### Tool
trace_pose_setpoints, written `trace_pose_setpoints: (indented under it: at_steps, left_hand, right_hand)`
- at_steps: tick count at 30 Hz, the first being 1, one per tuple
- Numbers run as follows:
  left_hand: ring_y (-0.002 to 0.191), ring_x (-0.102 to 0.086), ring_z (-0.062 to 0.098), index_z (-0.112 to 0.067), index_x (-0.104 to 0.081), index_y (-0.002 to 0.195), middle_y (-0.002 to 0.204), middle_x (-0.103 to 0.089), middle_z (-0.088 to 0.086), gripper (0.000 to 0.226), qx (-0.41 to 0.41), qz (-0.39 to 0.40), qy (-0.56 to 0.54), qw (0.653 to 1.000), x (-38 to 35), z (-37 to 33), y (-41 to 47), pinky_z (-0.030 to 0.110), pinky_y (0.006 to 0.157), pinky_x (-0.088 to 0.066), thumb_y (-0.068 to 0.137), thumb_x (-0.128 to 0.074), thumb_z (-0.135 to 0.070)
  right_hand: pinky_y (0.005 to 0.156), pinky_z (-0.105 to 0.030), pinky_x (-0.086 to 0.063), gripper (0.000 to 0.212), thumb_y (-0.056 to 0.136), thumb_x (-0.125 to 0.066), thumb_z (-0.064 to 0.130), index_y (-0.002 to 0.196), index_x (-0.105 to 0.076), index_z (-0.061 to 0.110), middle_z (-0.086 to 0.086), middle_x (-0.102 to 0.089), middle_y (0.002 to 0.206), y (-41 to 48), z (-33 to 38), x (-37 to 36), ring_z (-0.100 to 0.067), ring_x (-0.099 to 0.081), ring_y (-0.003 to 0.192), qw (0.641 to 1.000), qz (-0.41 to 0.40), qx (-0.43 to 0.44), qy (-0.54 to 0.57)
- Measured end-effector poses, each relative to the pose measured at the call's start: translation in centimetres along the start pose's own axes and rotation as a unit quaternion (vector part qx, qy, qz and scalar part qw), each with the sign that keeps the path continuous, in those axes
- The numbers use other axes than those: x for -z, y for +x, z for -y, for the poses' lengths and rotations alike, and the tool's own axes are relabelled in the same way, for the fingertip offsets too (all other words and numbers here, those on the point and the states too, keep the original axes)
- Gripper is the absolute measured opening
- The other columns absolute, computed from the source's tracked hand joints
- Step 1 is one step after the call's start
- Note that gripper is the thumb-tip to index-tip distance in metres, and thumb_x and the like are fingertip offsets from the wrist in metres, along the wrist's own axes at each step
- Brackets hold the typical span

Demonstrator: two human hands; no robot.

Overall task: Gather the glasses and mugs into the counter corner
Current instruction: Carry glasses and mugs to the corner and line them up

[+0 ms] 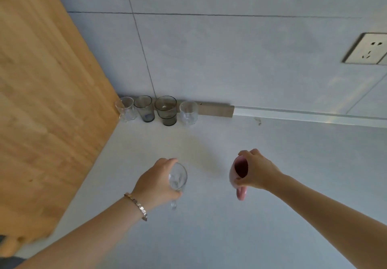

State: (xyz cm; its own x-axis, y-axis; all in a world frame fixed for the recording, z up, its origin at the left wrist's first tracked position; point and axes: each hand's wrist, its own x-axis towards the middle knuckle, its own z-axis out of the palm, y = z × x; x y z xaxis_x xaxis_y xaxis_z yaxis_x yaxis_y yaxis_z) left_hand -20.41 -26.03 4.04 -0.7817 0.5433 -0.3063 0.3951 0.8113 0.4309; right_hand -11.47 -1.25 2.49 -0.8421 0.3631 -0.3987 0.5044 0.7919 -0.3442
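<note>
Carrying is under way: a clear glass mug (pixel 178 177) is gripped by the left hand (pixel 156 182), a pink mug (pixel 238 174) by the right hand (pixel 256 171), above mid-counter (pixel 293 216). Setting down beside the four glasses (pixel 166 110) at the counter's far-left corner is judged next.

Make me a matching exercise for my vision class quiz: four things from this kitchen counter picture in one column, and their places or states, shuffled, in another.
Column one:
1. pink mug
2. clear mug
3. widest smoky glass
4. wall socket

Column two:
A. held in the left hand
B. on the tiled wall at right
C. held in the right hand
D. in the row at the counter corner

Pairs: 1-C, 2-A, 3-D, 4-B
</note>
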Motion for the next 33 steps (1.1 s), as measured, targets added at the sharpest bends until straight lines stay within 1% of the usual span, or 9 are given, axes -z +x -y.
trace_pose_setpoints:
  at_steps: [6,10,18,20,23,26,28,30,33]
  left_hand:
    - [0.117,-0.054,0.015,-0.027,-0.031,0.14,0.138,-0.039,-0.007,0.085,0.035,-0.01,-0.018,0.999,0.6,1.7,3.9,0.029,0.095,-0.048,0.067,-0.075,-0.032]
    - [0.116,-0.053,0.011,-0.027,-0.03,0.14,0.138,-0.039,-0.009,0.085,0.064,-0.024,-0.043,0.997,0.9,2.4,6.4,0.026,0.094,-0.047,0.068,-0.075,-0.031]
    - [0.12,-0.05,0.008,-0.028,-0.031,0.14,0.139,-0.037,-0.011,0.083,0.107,-0.054,-0.043,0.992,1.9,4.1,9.6,0.024,0.095,-0.047,0.069,-0.074,-0.032]
    - [0.121,-0.049,0.008,-0.028,-0.031,0.14,0.139,-0.037,-0.011,0.083,0.115,-0.06,-0.042,0.991,2.0,4.7,9.8,0.024,0.096,-0.046,0.069,-0.074,-0.033]
    - [0.122,-0.048,0.008,-0.027,-0.032,0.14,0.14,-0.038,-0.01,0.085,0.118,-0.053,-0.046,0.991,2.1,5.8,9.8,0.023,0.096,-0.045,0.068,-0.076,-0.033]
    - [0.124,-0.047,0.011,-0.025,-0.033,0.139,0.139,-0.039,-0.009,0.084,0.121,-0.039,-0.051,0.991,2.4,7.5,9.8,0.024,0.097,-0.043,0.067,-0.076,-0.033]
    - [0.123,-0.048,0.017,-0.025,-0.036,0.137,0.136,-0.043,-0.006,0.084,0.123,-0.029,-0.043,0.991,2.8,9.1,10.2,0.029,0.099,-0.045,0.064,-0.078,-0.033]
    - [0.122,-0.048,0.022,-0.024,-0.037,0.136,0.134,-0.044,-0.002,0.086,0.121,-0.016,-0.023,0.992,3.5,11.1,10.7,0.033,0.1,-0.046,0.061,-0.079,-0.034]
    - [0.12,-0.048,0.025,-0.021,-0.038,0.136,0.131,-0.04,0.007,0.086,0.112,0.003,0.013,0.994,5.2,14.8,12.2,0.031,0.1,-0.045,0.061,-0.08,-0.028]
  right_hand:
    - [0.088,-0.035,-0.053,0.08,0.067,-0.079,0.031,0.136,-0.039,0.02,-0.008,-0.041,0.128,9.3,2.7,1.3,-0.028,-0.053,0.11,0.998,-0.053,0.006,0.029]
    - [0.088,-0.038,-0.052,0.071,0.064,-0.079,0.03,0.125,-0.046,0.017,-0.009,-0.046,0.125,16.5,4.1,3.2,-0.028,-0.053,0.109,0.996,-0.077,0.028,0.029]
    - [0.083,-0.038,-0.05,0.067,0.064,-0.078,0.03,0.123,-0.05,0.014,-0.011,-0.045,0.121,25.3,6.6,3.1,-0.031,-0.051,0.111,0.999,-0.047,0.024,-0.005]
    - [0.087,-0.041,-0.05,0.073,0.066,-0.078,0.03,0.129,-0.045,0.015,-0.012,-0.046,0.123,26.0,6.8,2.9,-0.033,-0.05,0.114,0.998,-0.057,0.024,0.012]
    - [0.092,-0.044,-0.046,0.093,0.068,-0.079,0.034,0.14,-0.027,0.011,-0.016,-0.045,0.13,25.8,6.8,2.6,-0.035,-0.046,0.121,0.995,-0.089,0.021,0.048]
    - [0.099,-0.045,-0.041,0.102,0.067,-0.081,0.037,0.144,-0.02,0.007,-0.019,-0.041,0.135,24.2,6.7,2.1,-0.037,-0.041,0.126,0.995,-0.1,0.021,-0.002]
    - [0.101,-0.045,-0.039,0.092,0.07,-0.079,0.036,0.142,-0.027,0.007,-0.02,-0.04,0.136,22.5,6.8,1.8,-0.038,-0.039,0.125,0.992,-0.113,0.024,-0.045]
    - [0.099,-0.043,-0.041,0.069,0.077,-0.073,0.031,0.134,-0.04,0.01,-0.017,-0.045,0.132,20.4,7.3,1.5,-0.037,-0.043,0.121,0.989,-0.118,0.048,-0.08]
    - [0.093,-0.036,-0.047,0.04,0.085,-0.063,0.027,0.122,-0.053,0.017,-0.007,-0.057,0.123,17.1,8.6,0.5,-0.026,-0.055,0.113,0.992,-0.065,0.06,-0.089]
